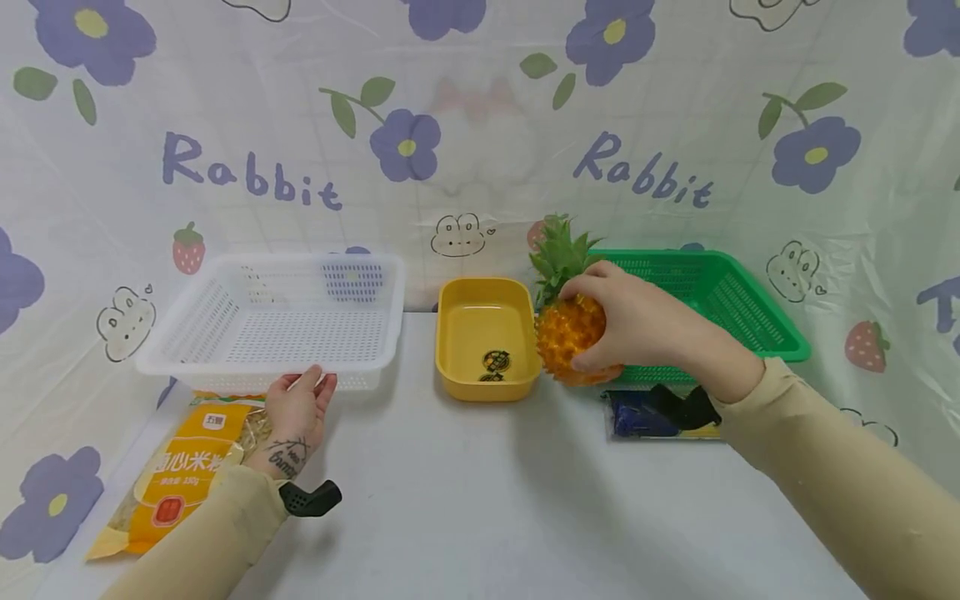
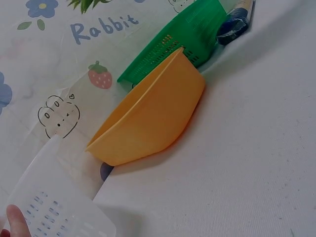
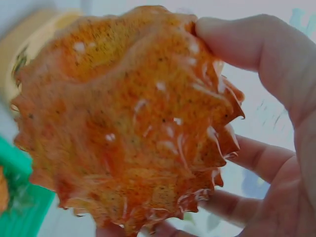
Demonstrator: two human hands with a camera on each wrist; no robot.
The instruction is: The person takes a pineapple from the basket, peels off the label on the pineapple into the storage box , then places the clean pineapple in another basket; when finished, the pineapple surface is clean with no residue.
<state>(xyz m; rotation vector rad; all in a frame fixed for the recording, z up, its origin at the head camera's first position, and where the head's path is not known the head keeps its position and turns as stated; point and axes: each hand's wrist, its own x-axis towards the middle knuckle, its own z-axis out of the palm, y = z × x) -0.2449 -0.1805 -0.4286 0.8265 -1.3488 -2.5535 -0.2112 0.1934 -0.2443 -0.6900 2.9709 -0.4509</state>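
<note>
My right hand (image 1: 637, 312) grips a pineapple (image 1: 573, 329) with green leaves on top, holding it up between the yellow bin (image 1: 487, 389) and the green basket (image 1: 750, 308). In the right wrist view the thumb (image 3: 237, 42) presses one side of its spiky orange body, and fingers curl round the other. Over on the left, my left hand (image 1: 298, 408) pinches the front rim of a white perforated basket (image 1: 360, 367). Only a fingertip (image 2: 17, 222) of that hand shows against the basket wall in the left wrist view.
An orange-and-yellow bag of rice noodles (image 1: 180, 467) lies left of my left forearm. Small dark round pieces (image 1: 496, 361) are at the bottom of the yellow bin. A blue packet (image 1: 633, 415) lies before the green basket, partly behind my right wrist. A printed curtain (image 1: 480, 167) hangs behind everything.
</note>
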